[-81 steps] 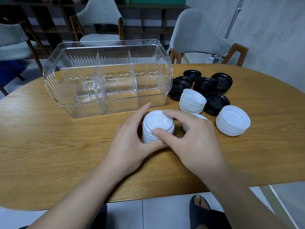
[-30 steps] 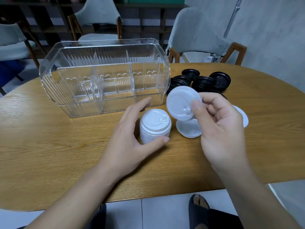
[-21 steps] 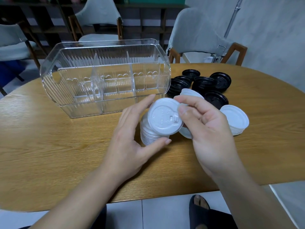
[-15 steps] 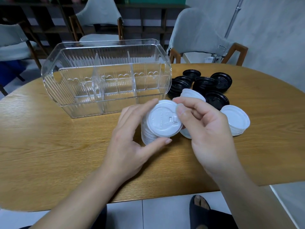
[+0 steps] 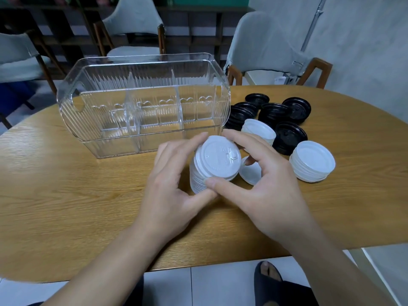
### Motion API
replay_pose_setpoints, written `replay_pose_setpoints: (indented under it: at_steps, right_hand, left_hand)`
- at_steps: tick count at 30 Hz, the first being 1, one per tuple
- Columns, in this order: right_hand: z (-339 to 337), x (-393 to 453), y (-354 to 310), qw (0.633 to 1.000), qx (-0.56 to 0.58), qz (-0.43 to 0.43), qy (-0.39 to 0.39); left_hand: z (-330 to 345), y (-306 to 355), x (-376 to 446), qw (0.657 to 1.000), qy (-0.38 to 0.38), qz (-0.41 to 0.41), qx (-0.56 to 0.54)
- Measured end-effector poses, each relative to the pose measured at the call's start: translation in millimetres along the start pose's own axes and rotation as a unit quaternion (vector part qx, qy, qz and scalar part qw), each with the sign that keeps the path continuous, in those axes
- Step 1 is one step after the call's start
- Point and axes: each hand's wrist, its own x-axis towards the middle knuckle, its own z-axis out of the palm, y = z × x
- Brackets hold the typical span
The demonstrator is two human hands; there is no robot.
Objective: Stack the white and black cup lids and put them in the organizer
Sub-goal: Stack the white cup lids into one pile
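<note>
Clear ribbed plastic organizer (image 5: pixel 141 111) stands on the oval wooden table (image 5: pixel 66 195), left of centre and toward the far edge. Two upright dividers split it into three compartments; a row of embossed heart shapes runs along its near wall. Nothing visible inside any compartment.

Left hand (image 5: pixel 174 191) is just in front of the organizer, fingers curled around the left side of a tall stack of white plastic cup lids (image 5: pixel 198 180), thumb against the stack's lower front. The stack stands on the table.

Top white lid with a sip tab (image 5: pixel 217 159) sits tilted on that stack, not seated flat. It carries small raised markings near the tab, too small to read.

Right hand (image 5: pixel 265 188) pinches this top lid: thumb on its near rim, fingers arched over its far edge.

Single white lid (image 5: pixel 250 172) lies on the table just right of the stack, partly under the right hand.

Behind it, a short stack of white lids (image 5: pixel 258 130). Further back and right, a cluster of black plastic cup lids (image 5: pixel 273 113), some stacked, next to the organizer's right end. One black lid (image 5: pixel 289 135) lies nearer.

Far right, a low stack of white lids (image 5: pixel 312 163) sits apart.

No brand or legible writing anywhere.
</note>
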Motion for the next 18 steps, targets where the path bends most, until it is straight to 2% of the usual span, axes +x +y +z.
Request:
replay_pose_setpoints:
  at_steps: [3, 7, 12, 18]
  right_hand:
    - [-3, 1, 5, 0.999, -0.023, -0.008, 0.023]
    - [-6, 4, 10, 0.998, -0.031, 0.007, 0.045]
    - [5, 6, 16, 0.998, -0.036, 0.014, 0.039]
    - [18, 8, 17, 0.998, -0.065, 0.019, 0.014]
  left_hand:
    - [2, 2, 0, 1.000, -0.028, -0.006, 0.003]
    - [4, -2, 0, 0.994, -0.069, -0.073, -0.030]
    - [3, -8, 1, 0.984, -0.095, -0.139, -0.053]
    - [5, -6, 2, 0.979, -0.107, -0.158, -0.072]
